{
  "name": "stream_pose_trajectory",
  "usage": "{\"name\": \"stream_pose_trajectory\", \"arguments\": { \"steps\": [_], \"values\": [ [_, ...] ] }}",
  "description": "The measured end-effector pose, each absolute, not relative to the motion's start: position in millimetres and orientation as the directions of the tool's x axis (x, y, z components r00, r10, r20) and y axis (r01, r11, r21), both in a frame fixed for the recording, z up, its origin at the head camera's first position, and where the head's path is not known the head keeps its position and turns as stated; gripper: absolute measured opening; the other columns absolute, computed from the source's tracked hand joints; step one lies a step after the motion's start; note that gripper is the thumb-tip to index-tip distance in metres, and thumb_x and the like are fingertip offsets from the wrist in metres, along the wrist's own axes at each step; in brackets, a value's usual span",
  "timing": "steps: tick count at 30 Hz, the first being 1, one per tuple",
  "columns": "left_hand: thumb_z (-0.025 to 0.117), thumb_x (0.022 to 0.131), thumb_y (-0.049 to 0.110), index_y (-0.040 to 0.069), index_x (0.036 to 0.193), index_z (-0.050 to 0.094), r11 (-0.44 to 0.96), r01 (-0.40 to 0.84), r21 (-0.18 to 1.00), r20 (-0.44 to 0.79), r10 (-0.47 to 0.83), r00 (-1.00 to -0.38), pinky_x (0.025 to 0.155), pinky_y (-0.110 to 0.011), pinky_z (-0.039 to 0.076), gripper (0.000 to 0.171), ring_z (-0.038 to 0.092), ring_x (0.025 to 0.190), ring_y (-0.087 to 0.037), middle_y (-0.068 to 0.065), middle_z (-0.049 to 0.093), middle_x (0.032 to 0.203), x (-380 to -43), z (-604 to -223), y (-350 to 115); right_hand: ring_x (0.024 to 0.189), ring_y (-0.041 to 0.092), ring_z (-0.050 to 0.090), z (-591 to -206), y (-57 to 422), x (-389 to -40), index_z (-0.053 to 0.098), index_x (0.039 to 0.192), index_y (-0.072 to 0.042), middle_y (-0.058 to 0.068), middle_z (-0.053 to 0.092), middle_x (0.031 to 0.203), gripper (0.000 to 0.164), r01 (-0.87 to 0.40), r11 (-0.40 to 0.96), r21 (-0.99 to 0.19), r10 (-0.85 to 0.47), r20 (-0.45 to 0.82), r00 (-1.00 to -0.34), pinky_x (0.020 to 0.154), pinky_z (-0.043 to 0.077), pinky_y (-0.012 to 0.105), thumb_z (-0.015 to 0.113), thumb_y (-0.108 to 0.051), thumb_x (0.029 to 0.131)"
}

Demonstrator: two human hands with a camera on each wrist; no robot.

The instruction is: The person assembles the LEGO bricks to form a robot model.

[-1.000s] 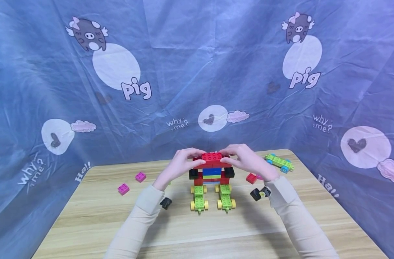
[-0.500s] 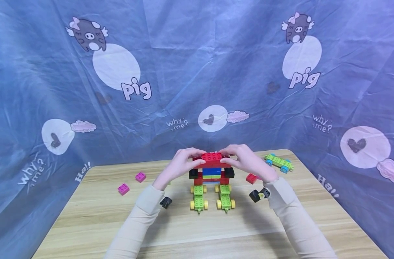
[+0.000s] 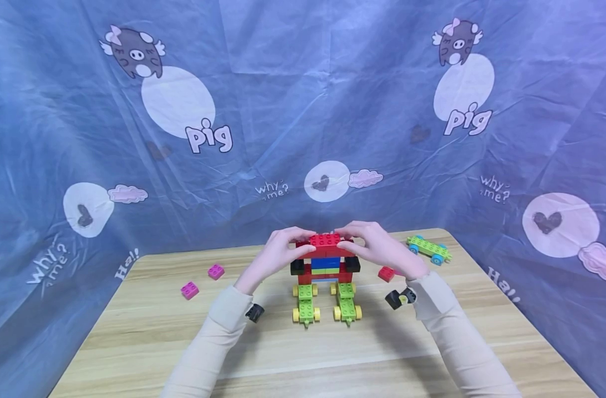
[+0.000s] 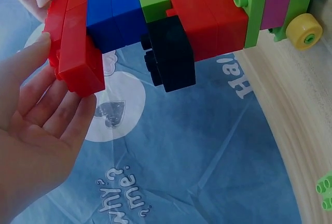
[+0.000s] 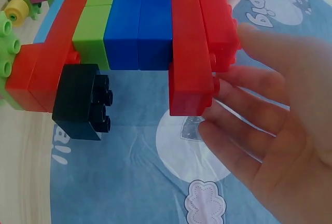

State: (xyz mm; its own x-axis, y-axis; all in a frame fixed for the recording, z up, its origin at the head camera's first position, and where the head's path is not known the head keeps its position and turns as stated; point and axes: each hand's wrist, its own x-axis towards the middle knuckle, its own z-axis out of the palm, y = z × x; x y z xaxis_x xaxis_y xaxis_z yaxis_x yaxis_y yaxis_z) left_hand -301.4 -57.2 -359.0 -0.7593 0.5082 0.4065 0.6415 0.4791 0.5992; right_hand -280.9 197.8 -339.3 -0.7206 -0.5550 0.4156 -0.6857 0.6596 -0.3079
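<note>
Lime-green, yellow-wheeled plastic bases [image 3: 306, 312] carry an upright multicoloured plastic-brick figure [image 3: 325, 264], below and between the left hand [image 3: 278, 250] and right hand [image 3: 376, 245], which grip its red top bricks [image 3: 325, 242] between thumb and fingers. Beyond the right hand sits a lime-green, blue-wheeled plastic car [image 3: 429, 248].

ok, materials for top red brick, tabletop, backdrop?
Top red brick: likely hard plastic, smooth and slightly glossy, with moulded studs. Tabletop: wood or wood-look laminate, pale grain showing. Backdrop: probably thin fabric or sheeting, soft sheen, creased.
</note>
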Motion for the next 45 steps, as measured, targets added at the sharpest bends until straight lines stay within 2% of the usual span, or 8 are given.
{"name": "stream_pose_trajectory", "arguments": {
  "steps": [5,12,21,31,38,45],
  "values": [
    [0.070,0.083,0.028,0.015,0.119,0.066,0.472,0.655,0.590,0.413,0.520,-0.748,0.088,-0.031,0.056,0.038,0.066,0.100,-0.015,-0.003,0.069,0.113,-303.7,-360.7,-60.4,0.088,0.008,0.063,-339.0,198.1,-282.0,0.065,0.120,-0.013,-0.001,0.069,0.108,0.038,-0.678,0.653,-0.337,-0.551,0.402,-0.731,0.072,0.055,0.020,0.067,-0.030,0.086],
    [0.070,0.083,0.027,0.014,0.117,0.067,0.465,0.673,0.576,0.432,0.526,-0.733,0.087,-0.030,0.055,0.037,0.066,0.100,-0.016,-0.004,0.070,0.112,-305.6,-360.0,-60.8,0.094,0.012,0.065,-334.1,196.7,-282.1,0.065,0.119,-0.015,-0.001,0.069,0.109,0.038,-0.653,0.669,-0.356,-0.534,0.382,-0.755,0.078,0.057,0.025,0.069,-0.029,0.084],
    [0.071,0.082,0.027,0.014,0.116,0.068,0.464,0.671,0.578,0.445,0.510,-0.736,0.085,-0.029,0.056,0.036,0.067,0.097,-0.015,-0.003,0.070,0.110,-303.3,-359.9,-59.8,0.094,0.015,0.066,-331.5,195.0,-279.9,0.066,0.118,-0.013,0.002,0.069,0.108,0.038,-0.655,0.671,-0.347,-0.537,0.381,-0.753,0.076,0.057,0.024,0.071,-0.026,0.083],
    [0.070,0.084,0.027,0.013,0.116,0.067,0.461,0.671,0.581,0.433,0.523,-0.734,0.084,-0.030,0.056,0.035,0.066,0.097,-0.015,-0.003,0.070,0.111,-302.1,-359.0,-58.5,0.090,0.013,0.066,-337.5,196.3,-281.4,0.066,0.117,-0.012,0.001,0.070,0.107,0.037,-0.686,0.650,-0.328,-0.553,0.415,-0.722,0.071,0.056,0.023,0.070,-0.027,0.084],
    [0.070,0.084,0.026,0.018,0.112,0.068,0.455,0.677,0.579,0.440,0.525,-0.729,0.088,-0.030,0.054,0.030,0.066,0.096,-0.010,0.002,0.070,0.109,-301.3,-357.2,-58.7,0.089,0.011,0.065,-338.0,195.4,-281.8,0.067,0.116,-0.013,-0.001,0.070,0.105,0.036,-0.692,0.654,-0.304,-0.549,0.439,-0.712,0.072,0.056,0.021,0.071,-0.026,0.082],
    [0.070,0.084,0.028,0.019,0.113,0.068,0.453,0.654,0.605,0.424,0.513,-0.747,0.089,-0.032,0.054,0.030,0.066,0.098,-0.011,0.002,0.069,0.111,-300.7,-358.8,-59.2,0.086,0.012,0.066,-335.5,194.6,-282.8,0.068,0.114,-0.012,0.001,0.070,0.102,0.035,-0.742,0.627,-0.236,-0.598,0.466,-0.653,0.071,0.056,0.022,0.072,-0.023,0.082]
  ]
}}
